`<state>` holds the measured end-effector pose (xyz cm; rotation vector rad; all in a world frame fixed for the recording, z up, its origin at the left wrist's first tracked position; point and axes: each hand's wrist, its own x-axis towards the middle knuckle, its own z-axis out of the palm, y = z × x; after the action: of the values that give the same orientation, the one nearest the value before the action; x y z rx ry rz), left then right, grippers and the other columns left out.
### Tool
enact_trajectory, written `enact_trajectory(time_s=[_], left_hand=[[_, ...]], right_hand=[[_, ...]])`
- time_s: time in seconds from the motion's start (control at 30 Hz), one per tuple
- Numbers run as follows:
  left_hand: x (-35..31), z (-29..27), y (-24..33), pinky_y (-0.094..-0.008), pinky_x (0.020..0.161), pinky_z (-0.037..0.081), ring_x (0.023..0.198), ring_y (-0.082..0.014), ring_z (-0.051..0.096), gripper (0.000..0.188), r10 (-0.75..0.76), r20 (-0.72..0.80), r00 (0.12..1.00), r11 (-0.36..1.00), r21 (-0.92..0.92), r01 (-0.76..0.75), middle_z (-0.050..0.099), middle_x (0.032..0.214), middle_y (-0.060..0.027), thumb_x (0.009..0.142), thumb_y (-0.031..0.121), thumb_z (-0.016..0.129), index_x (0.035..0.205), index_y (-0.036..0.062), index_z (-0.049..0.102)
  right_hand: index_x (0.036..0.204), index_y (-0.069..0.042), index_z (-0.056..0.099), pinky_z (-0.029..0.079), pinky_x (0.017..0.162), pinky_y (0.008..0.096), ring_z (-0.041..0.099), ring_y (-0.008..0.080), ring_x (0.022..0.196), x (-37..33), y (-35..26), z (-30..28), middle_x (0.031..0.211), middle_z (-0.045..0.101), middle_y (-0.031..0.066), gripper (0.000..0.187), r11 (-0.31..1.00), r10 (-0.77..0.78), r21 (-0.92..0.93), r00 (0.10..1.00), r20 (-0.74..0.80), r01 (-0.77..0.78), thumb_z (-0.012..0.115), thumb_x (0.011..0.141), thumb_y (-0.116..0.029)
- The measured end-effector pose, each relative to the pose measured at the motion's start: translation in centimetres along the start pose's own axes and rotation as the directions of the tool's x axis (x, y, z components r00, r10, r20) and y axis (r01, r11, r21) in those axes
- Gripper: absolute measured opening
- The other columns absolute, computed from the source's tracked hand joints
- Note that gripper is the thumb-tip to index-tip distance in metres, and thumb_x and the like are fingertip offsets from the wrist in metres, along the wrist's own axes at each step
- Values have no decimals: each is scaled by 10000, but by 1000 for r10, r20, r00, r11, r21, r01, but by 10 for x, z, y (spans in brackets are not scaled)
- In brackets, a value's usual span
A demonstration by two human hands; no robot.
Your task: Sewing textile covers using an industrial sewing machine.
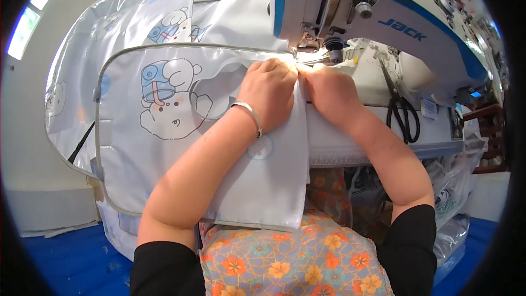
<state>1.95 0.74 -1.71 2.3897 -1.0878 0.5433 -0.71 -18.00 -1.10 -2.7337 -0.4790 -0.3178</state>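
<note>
A pale, shiny fabric panel [148, 170] with a cartoon animal print and grey edge binding hangs over the front of the sewing machine [307, 0]. My left hand [268, 93], with a bracelet at its wrist, closes its curled fingers on the panel's upper right corner, just in front of the needle area. Against it, my right hand [331, 90] pinches the same corner from the right side. The two hands' fingertips nearly meet under the machine's lamp light. Exactly how the edge sits between the fingers is hidden.
More printed fabric [104, 38] lies behind and to the left. Black-handled scissors [404, 118] rest on the machine bed to the right. Clear plastic bags [455, 186] hang by the table's right end. A blue floor covering [71, 263] shows below.
</note>
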Motion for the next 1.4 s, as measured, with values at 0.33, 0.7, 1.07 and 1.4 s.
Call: enact_trajectory(time_s=[0.33,0.7,1.07,1.4], left_hand=[[7,9,-6,-429,991,449,1083,-303,608,119,13,-26,1000,998,55,-12,651,1019,-120,811,103,630,921,60,644],[-9,-43,21,-453,1032,464,1201,-350,575,206,286,292,913,958,-96,-269,597,1345,-127,805,79,645,1001,112,702],[22,-68,14,-403,804,554,952,-371,665,80,166,303,938,942,-331,-60,668,1165,-162,786,-21,582,847,24,606],[7,-68,22,-474,804,515,912,-396,655,237,-3,567,824,996,-70,51,691,949,-165,867,112,581,1091,62,639]], right_hand=[[976,-54,682,522,738,444,633,345,852,-38,-5,-9,920,637,136,145,981,-71,172,991,-117,91,657,833,-58],[1107,13,682,483,1007,429,609,401,1139,-110,-30,-23,1205,646,206,295,678,-248,735,946,210,14,642,822,-55],[972,-110,731,505,961,414,669,350,937,-120,-75,4,970,704,137,241,641,-591,688,790,162,339,644,756,-47],[866,-119,728,502,1004,402,653,256,1028,-134,-74,8,947,699,103,158,583,-715,542,699,-12,605,612,760,-123]])
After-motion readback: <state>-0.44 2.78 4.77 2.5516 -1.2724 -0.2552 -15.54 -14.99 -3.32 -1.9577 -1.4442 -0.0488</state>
